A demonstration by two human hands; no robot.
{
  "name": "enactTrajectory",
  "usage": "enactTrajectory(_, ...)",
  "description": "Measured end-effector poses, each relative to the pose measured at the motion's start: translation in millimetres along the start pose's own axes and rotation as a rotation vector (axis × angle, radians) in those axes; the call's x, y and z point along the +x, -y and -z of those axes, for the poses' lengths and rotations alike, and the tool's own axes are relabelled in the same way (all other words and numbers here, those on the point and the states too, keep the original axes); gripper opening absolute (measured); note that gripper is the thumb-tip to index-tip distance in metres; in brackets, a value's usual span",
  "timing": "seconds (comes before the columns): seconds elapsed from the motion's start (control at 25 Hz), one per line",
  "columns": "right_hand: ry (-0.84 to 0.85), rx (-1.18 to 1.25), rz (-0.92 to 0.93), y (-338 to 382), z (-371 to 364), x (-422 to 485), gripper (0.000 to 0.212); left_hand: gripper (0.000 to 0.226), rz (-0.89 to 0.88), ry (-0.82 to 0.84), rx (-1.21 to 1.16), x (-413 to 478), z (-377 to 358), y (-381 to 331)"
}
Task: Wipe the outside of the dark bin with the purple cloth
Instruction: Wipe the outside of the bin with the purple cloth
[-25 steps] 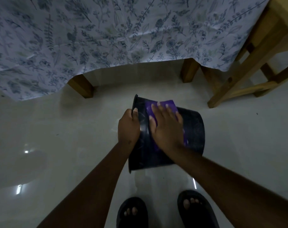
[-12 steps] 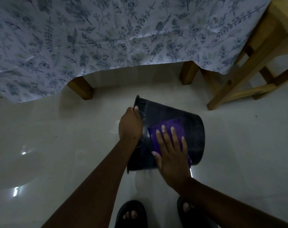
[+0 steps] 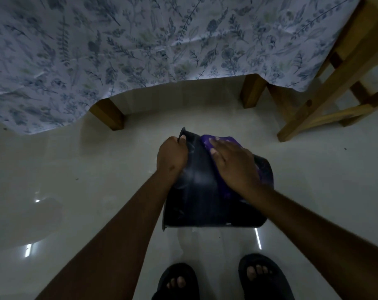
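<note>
Floor (image 3: pixel 54 169) all around me, pale, glossy tile catching small glints of light, and the room is dim. Up ahead hangs a leaf-print tablecloth (image 3: pixel 140 50) over a desk, two wooden legs (image 3: pixel 108 114) showing under its hem, with a wooden stool (image 3: pixel 335 94) off to the right. The dark bin (image 3: pixel 201 191) lies on its side on the tile just ahead of my sandals (image 3: pixel 177 282), rim to the left. My left hand (image 3: pixel 172 158) is clamped on that rim. My right hand (image 3: pixel 235 165) is spread flat, pressing the purple cloth (image 3: pixel 220 140) onto the bin's upper wall. Open tile to the left and right of the bin. Most of the cloth is hidden under my palm, the bin's mouth faces away from view, and the stool's top is cut off.
</note>
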State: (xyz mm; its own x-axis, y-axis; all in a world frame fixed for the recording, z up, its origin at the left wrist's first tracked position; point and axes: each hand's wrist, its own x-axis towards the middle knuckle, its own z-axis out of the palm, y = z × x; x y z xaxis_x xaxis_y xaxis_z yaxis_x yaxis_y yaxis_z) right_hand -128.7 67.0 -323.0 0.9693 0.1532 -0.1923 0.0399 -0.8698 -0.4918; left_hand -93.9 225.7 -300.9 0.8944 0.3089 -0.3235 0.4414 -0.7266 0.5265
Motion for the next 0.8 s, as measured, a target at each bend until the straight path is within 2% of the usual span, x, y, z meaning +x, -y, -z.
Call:
enactTrajectory(0.08,-0.098,-0.024,0.072,11,-11,-30,0.055,0.044,0.024,0.033,-0.01,12,4,-10)
enactTrajectory(0.16,-0.127,-0.042,0.069,4,-3,-9,0.055,0.039,-0.018,0.09,-0.129,2,8,-15)
enactTrajectory(0.28,0.002,-0.031,-0.018,-7,17,59,0.051,0.03,-0.186,0.083,-0.183,-36,13,7)
enactTrajectory(0.36,0.024,-0.032,-0.031,-8,17,64,0.049,0.028,-0.207,0.037,-0.162,-46,14,22)
enactTrajectory(0.44,-0.073,-0.165,0.035,-4,-1,19,0.052,0.028,-0.166,0.018,-0.144,-33,13,19)
enactTrajectory(0.56,-0.076,-0.255,0.259,1,-24,-58,0.057,0.027,-0.146,0.048,-0.11,-13,12,1)
enactTrajectory(0.64,-0.103,-0.19,0.21,-3,-17,-39,0.056,0.027,-0.187,0.046,-0.125,-12,11,-4)
enactTrajectory(0.72,-0.12,-0.09,0.063,-4,1,10,0.052,0.026,-0.188,0.049,-0.155,-20,13,-5)
enactTrajectory(0.8,0.106,0.097,-0.053,-13,12,49,0.051,0.025,-0.156,0.064,-0.148,-29,13,0)
